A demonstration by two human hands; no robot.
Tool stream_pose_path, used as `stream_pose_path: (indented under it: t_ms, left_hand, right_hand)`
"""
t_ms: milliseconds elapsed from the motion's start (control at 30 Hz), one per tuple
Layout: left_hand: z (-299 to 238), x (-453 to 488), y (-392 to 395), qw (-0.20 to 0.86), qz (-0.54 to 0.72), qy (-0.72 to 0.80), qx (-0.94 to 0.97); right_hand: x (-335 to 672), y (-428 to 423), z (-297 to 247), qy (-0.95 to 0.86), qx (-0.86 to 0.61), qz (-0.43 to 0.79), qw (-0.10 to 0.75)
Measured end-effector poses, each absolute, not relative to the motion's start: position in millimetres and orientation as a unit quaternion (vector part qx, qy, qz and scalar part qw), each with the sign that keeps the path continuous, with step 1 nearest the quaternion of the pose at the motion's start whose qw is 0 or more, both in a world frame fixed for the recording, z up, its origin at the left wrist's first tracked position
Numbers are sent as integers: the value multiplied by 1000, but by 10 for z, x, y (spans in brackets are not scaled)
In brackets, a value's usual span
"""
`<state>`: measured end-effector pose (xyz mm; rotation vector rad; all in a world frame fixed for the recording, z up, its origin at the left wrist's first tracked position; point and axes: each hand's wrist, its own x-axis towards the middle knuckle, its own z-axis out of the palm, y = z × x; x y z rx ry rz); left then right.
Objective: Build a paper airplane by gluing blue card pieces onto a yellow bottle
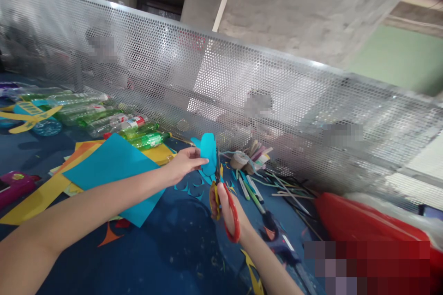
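"What's biggest in view?"

"A mesh screen (166,64), slanting down to the right behind the table (166,267). On the table, left of centre, lies a blue sheet (117,166), one corner toward the person, with bottles (150,140) beyond it."

"And the scissors (218,176)?"

"Held above the table, right of the sheet. Their long axis runs away from the person, blades forward and up, the red and yellow handles nearer."

"How are the hands set?"

"The left forearm reaches in from the lower left, nearly straight, and the left hand (182,166) turns its fingers to the right, pinching the paper (208,152) by its left side. The right forearm slants in from the lower right; the right hand (226,207) has its fingers closed around the handles, thumb at the red one."

"Which way does the paper stand?"

"Long axis upright, rounded end on top, the blades along its right edge. I can't tell how far they're parted."

"Anything smaller?"

"Blue scraps (197,183) on the table just below the paper."
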<state>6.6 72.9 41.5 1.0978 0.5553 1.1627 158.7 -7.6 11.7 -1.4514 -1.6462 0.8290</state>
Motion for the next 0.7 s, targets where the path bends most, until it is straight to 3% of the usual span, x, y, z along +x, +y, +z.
stream_pose_path:
  t_ms: [700]
  left_hand:
    - [411,69,731,673,514,244,473]
  right_hand:
    - [1581,-71,74,-619,-595,332,391]
